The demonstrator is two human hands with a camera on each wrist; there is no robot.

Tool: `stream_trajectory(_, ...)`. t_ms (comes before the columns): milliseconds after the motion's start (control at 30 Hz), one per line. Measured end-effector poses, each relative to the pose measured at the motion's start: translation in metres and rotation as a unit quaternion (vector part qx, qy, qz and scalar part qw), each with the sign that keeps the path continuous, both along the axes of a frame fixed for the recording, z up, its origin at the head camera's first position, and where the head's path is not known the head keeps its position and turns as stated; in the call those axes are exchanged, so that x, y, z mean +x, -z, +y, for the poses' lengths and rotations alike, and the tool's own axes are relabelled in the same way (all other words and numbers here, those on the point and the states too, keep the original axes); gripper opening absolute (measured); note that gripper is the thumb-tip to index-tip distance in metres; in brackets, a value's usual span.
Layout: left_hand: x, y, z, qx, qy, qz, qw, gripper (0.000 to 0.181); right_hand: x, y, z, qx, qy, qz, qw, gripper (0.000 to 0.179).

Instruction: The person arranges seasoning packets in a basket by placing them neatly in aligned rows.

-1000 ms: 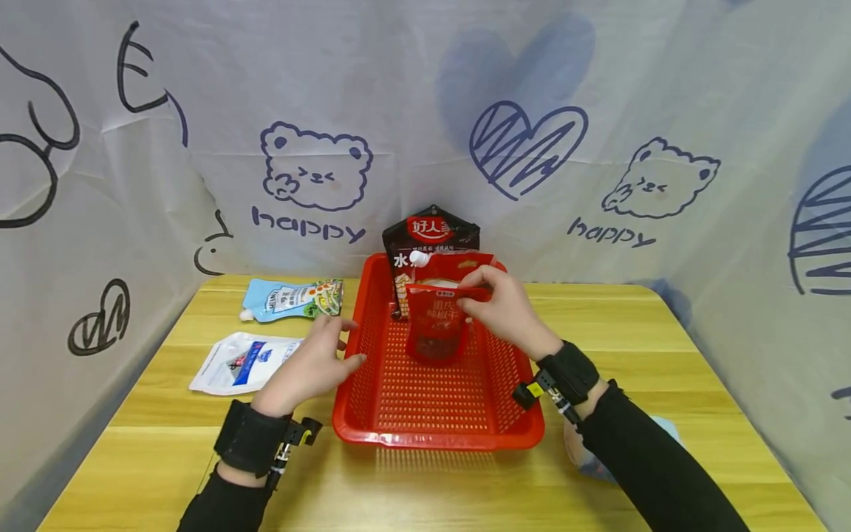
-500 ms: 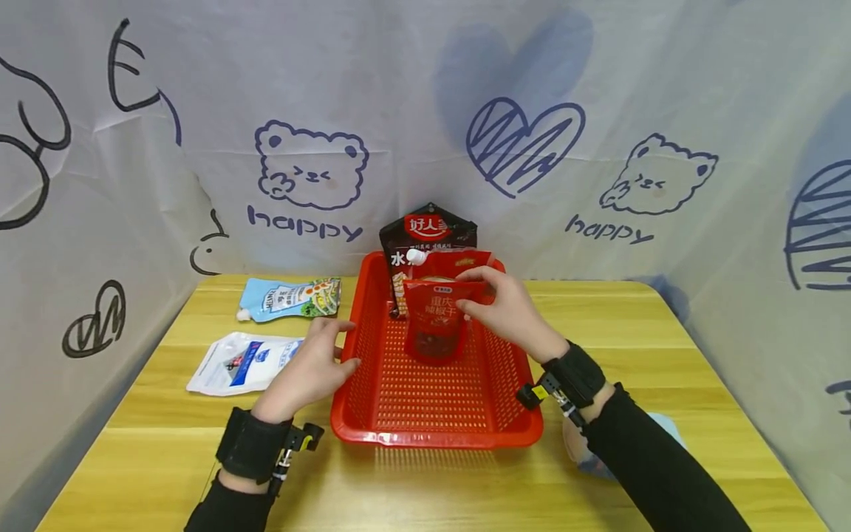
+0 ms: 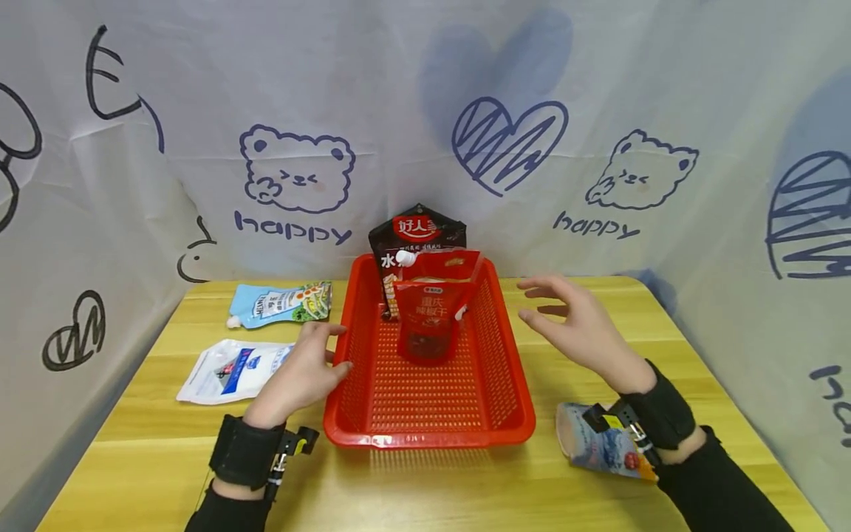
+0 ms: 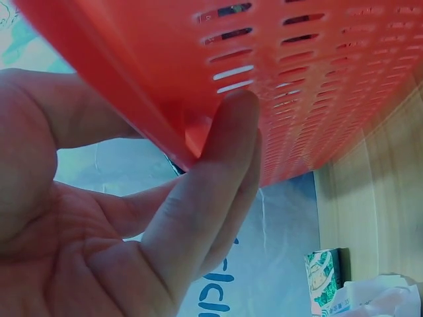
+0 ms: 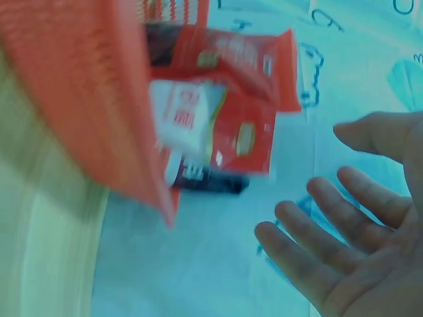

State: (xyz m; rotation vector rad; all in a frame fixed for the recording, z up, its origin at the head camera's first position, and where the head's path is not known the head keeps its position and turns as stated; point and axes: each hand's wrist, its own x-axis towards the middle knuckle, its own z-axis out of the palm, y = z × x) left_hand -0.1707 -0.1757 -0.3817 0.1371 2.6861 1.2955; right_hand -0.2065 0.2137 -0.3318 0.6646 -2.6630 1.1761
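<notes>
In the head view my left hand (image 3: 302,373) is at the left rim of a red plastic basket (image 3: 428,441). Seen from the left wrist, the thumb goes behind the rim while fingers lie along the perforated outer wall, so the hand holds the rim. My right hand (image 3: 581,329) hovers right of the basket, fingers spread and holding nothing. Inside the basket, toward its back, stands a red pouch of dried chili (image 3: 428,318). Behind it are a red spouted pouch (image 3: 459,262) and a black seasoning packet (image 3: 419,227), both partly covered.
Left of the basket lie a light-blue Heinz spouted pouch (image 3: 282,304) and a white pouch with a blue band (image 3: 229,372). A blue-and-orange pouch (image 3: 601,447) lies at the right, partly under the right wrist. A drawn-on white cloth (image 3: 399,111) hangs behind the wooden table (image 3: 372,495).
My right hand has let go of the red chili pouch and moved right, out of the basket. The pouch stands by itself. My left hand stays at the rim; the head view has shifted slightly.
</notes>
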Motion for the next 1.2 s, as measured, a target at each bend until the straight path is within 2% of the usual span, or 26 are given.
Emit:
stream_trajectory(233, 0.003, 0.004, 0.000, 0.003, 0.002, -0.003, 1.0000, 0.059, 0.029, 0.022, 0.049, 0.057, 0.019, 0.030, 0.9978, 0.037)
stream_trajectory(433, 0.003, 0.000, 0.000, -0.006, 0.007, 0.003, 1.0000, 0.059, 0.043, 0.042, 0.084, 0.097, 0.030, 0.018, 0.9947, 0.038)
stream_trajectory(533, 0.002, -0.002, 0.001, -0.011, 0.007, 0.003, 0.9999, 0.059, 0.046, 0.052, 0.098, 0.120, 0.022, -0.011, 0.9925, 0.040)
stream_trajectory(633, 0.001, -0.002, 0.001, -0.010, 0.007, 0.000, 0.9999, 0.059, 0.049, 0.062, 0.109, 0.150, 0.003, -0.068, 0.9864, 0.052)
stream_trajectory(767, 0.000, -0.002, 0.001, -0.008, 0.006, -0.001, 0.9999, 0.059, 0.051, 0.077, 0.121, 0.179, -0.040, -0.172, 0.9679, 0.079)
stream_trajectory(867, 0.001, -0.002, 0.002, -0.007, 0.005, 0.000, 1.0000, 0.059, 0.050, 0.087, 0.125, 0.180, -0.063, -0.234, 0.9532, 0.090)
stream_trajectory(1000, 0.002, -0.002, 0.003, -0.007, 0.006, 0.001, 1.0000, 0.059, 0.050, 0.093, 0.125, 0.183, -0.072, -0.260, 0.9454, 0.090)
stream_trajectory(1200, 0.002, -0.001, 0.003, -0.014, 0.004, 0.006, 0.9999, 0.059, 0.046, 0.091, 0.119, 0.219, -0.082, -0.236, 0.9431, 0.087)
